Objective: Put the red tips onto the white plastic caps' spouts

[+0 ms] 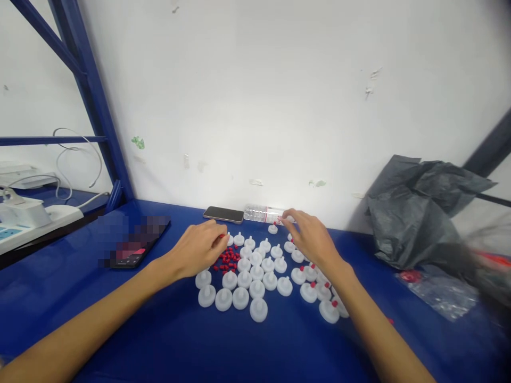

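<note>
We have a clear bottle [255, 214] lying on the blue counter [179, 340] along the wall [255, 106], and we place everything by it. In front of the bottle, on our side, white discs [257, 273] with short spouts stand in a loose cluster. A pile of small red caps [228, 259] lies in front of the bottle and to its left. Our left hand [202, 247] is beside that pile, fingers curled in; some red shows by its fingertips, but we cannot tell whether it grips a cap. Our right hand [309, 234] is just off the bottle's right end, thumb and forefinger parted, with nothing visible between them. Near those fingertips, in front of the bottle, stands one capped disc [272, 229]. More discs with red caps on sit in front of the bottle and to its right. A phone [223, 214] lies just left of the bottle; a grey bag [415, 207] is well to its right.
</note>
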Available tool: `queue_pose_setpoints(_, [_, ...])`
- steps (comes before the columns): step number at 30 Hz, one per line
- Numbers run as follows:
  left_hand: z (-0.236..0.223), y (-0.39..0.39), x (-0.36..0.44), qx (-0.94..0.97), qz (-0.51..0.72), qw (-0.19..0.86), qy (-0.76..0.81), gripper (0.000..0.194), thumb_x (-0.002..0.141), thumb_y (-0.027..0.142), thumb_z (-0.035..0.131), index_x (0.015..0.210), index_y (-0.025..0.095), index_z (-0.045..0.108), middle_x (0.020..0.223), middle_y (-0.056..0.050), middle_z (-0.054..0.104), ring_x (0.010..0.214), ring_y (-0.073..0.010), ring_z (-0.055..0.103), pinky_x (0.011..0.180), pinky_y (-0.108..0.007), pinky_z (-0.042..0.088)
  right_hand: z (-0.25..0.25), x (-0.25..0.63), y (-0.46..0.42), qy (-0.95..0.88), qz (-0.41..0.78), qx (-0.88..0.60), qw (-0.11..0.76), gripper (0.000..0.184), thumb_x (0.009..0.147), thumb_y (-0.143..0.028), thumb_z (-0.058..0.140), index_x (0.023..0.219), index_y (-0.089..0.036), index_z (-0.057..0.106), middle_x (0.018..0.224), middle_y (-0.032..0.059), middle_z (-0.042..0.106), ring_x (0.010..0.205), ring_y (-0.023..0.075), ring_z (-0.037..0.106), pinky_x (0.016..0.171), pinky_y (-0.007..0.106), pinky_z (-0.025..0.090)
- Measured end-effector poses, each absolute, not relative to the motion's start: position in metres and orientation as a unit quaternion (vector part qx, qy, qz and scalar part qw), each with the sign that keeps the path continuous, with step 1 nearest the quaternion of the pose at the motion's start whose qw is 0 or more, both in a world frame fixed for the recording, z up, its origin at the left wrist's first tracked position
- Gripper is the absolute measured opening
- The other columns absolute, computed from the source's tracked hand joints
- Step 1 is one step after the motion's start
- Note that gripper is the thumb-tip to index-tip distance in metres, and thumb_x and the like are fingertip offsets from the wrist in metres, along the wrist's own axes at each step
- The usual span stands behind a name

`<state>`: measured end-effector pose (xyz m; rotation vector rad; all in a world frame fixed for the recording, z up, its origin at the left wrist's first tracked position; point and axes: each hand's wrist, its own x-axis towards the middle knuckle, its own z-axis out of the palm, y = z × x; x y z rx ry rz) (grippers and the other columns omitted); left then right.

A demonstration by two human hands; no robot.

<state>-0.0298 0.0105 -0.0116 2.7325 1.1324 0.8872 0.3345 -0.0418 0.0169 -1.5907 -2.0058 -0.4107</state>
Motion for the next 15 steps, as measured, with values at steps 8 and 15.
queue_pose_setpoints(8, [-0.019,0.002,-0.024,0.913,0.221,-0.019,0.343,0.029,0.126,0.019,0.059,0.113,0.026,0.083,0.112,-0.005,0.077,0.102,-0.0279,0.07,0.08,-0.039,0.053,0.008,0.32,-0.04,-0.776,-0.091,-0.592,0.198,0.056,0.135,-0.04,0.043,0.105,-0.027,0.089,0.105,0.0116,0.097,0.103,0.0332,0.091,0.097,0.043,0.065])
queue_pose_setpoints(15, [-0.008,-0.012,-0.022,0.925,0.178,-0.038,0.334,0.032,0.122,0.014,0.066,0.141,0.027,0.089,0.115,-0.005,0.08,0.098,-0.0274,0.071,0.085,-0.038,0.059,0.007,0.323,-0.039,-0.8,-0.079,-0.566,0.184,0.065,0.136,-0.043,0.035,0.101,-0.029,0.088,0.093,0.0085,0.093,0.096,0.0316,0.089,0.101,0.045,0.068])
